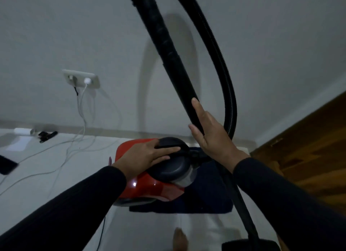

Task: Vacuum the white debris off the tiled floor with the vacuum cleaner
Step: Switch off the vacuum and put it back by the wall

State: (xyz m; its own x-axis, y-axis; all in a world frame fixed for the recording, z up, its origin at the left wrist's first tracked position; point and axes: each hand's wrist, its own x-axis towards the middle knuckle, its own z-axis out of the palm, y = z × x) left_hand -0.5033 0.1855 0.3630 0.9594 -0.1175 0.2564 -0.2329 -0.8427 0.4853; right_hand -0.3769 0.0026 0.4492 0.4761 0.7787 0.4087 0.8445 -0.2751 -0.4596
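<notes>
A red vacuum cleaner with a dark grey lid stands on a dark blue mat by the wall. My left hand rests flat on the lid, fingers straight across its handle. My right hand holds the black wand tube, thumb on one side and index finger lying along it. The wand runs down to the floor head at the bottom edge. The ribbed hose arcs overhead behind the wand. No white debris shows on the pale tiled floor.
A wall socket holds chargers, and white cables trail across the floor on the left. A dark phone lies at the far left. A wooden door stands on the right. My bare foot is near the bottom.
</notes>
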